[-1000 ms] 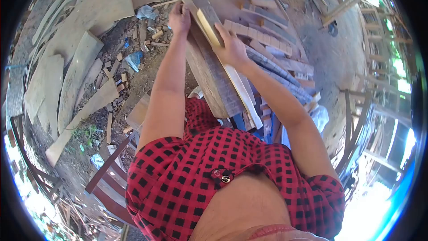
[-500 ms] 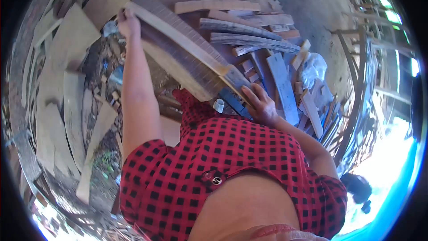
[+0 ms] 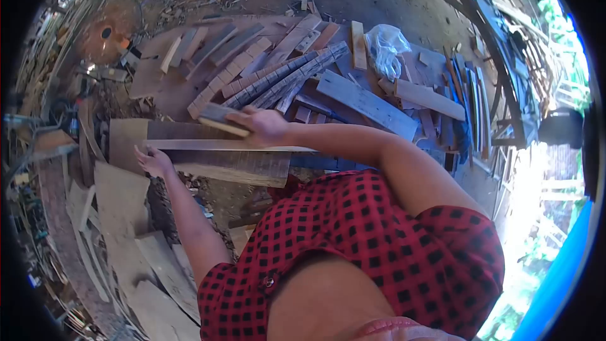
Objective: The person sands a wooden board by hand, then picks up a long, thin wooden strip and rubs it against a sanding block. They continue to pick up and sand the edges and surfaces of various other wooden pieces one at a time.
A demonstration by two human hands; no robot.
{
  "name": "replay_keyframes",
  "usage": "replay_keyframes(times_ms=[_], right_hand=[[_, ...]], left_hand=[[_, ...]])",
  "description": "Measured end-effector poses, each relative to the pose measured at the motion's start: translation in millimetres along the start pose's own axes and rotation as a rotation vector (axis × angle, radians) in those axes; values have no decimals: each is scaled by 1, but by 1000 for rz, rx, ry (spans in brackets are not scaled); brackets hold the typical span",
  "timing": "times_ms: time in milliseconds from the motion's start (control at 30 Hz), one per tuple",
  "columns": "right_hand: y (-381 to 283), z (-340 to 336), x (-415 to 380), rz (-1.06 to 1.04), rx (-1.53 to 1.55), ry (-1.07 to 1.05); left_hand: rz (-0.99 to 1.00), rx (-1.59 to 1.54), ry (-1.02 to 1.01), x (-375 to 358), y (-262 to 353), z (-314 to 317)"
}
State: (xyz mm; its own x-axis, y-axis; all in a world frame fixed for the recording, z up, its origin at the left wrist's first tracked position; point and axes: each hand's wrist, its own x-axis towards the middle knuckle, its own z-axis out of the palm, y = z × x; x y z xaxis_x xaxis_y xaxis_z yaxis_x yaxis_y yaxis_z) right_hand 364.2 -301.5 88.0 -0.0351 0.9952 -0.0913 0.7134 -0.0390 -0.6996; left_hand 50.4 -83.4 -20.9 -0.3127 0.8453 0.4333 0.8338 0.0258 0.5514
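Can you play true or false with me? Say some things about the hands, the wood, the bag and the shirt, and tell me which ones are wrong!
1. The right hand holds a short wood block. True.
2. The shirt is plain green. False: it is red with black squares.
3. The left hand is near one end of the long pale strip. True.
4. The plastic bag is under the left hand. False: it is away from both hands.
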Motion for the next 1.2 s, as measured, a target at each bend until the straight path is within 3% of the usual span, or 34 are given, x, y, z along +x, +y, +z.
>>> replay_keyframes(times_ms=[33, 133, 200, 267, 400, 500, 600, 767, 833, 867, 933, 1033, 1200], right_hand=[[17, -13, -20, -9, -22, 58], [73, -49, -96, -67, -153, 290], [92, -78, -150, 106, -155, 296], [132, -89, -194, 99, -297, 402], [170, -102, -255, 262, -445, 419], [198, -92, -273, 278, -468, 472], [208, -85, -277, 354, -399, 493], [185, -100, -276, 480, -245, 516], [161, -112, -274, 261, -178, 777], [147, -120, -275, 274, -183, 795], [118, -139, -281, 52, -208, 856], [94, -159, -291, -34, -429, 790], [118, -157, -323, 30, -437, 680]], left_hand=[[16, -7, -2, -2, 7, -7], [556, 23, -251, -26, 41, -44], [893, 35, -494, -50, 61, -68], [906, 94, -818, -70, 81, -81], [951, 72, -843, -81, 98, -86], [930, 228, -930, -72, 97, -75], [1210, 28, -808, -66, 96, -68], [1182, -108, -859, -94, 166, -89], [1224, -161, -877, -108, 204, -100], [1297, -232, -823, -119, 224, -105], [1389, -341, -747, -143, 263, -113], [1402, -431, -755, -184, 313, -123], [1440, -582, -885, -258, 370, -123]])
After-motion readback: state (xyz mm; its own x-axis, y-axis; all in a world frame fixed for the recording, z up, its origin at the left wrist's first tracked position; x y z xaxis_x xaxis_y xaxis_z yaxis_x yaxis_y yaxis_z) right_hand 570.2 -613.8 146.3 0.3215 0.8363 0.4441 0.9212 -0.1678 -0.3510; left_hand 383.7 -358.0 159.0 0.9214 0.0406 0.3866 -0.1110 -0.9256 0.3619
